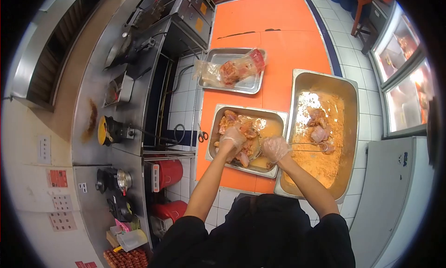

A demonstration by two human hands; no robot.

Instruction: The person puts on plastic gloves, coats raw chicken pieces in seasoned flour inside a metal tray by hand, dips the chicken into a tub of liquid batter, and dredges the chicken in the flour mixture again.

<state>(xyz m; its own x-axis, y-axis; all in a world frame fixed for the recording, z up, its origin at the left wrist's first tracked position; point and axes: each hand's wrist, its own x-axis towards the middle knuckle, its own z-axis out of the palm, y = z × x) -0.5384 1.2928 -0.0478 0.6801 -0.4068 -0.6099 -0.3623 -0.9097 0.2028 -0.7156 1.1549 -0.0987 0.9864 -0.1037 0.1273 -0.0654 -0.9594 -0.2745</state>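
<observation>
My left hand, in a clear plastic glove, reaches down into the raw chicken pieces in a metal pan; its fingertips are hidden among the meat. My right hand, gloved too, is closed at the same pan's right side, on the handle of a wire strainer whose round end lies in the pan's brownish liquid. To the right, a larger, deep metal pan holds orange-yellow flour coating with several chicken pieces on it.
Beyond the pans, a metal tray holds a plastic bag of meat on the orange table. Black scissors lie at the table's left edge. A steel counter with pans stands left; a white cabinet stands right.
</observation>
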